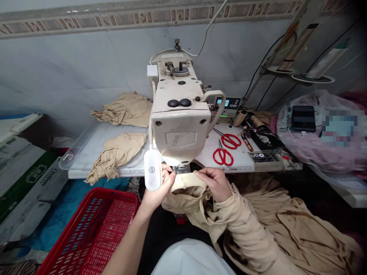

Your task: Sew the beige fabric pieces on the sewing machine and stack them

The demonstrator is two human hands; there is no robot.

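My left hand (156, 187) and my right hand (210, 184) both pinch a folded edge of beige cloth (186, 182), just in front of the presser foot (181, 169) of a white industrial sewing machine (179, 114). The cloth's edge reaches toward the foot, and I cannot tell whether it lies under it. The rest of the beige garment (275, 225) spills over my right forearm and down past the table's front edge. A white LED sewing lamp (153, 170) hangs just beyond my left hand.
Two red-handled scissors (223, 156) lie on the white table (241, 152) right of the machine, beside a tray of small parts (265, 158). Folded beige cloth (114, 154) lies to the left. A red plastic basket (91, 233) sits below left. A phone (303, 118) rests on a pink bag (318, 149).
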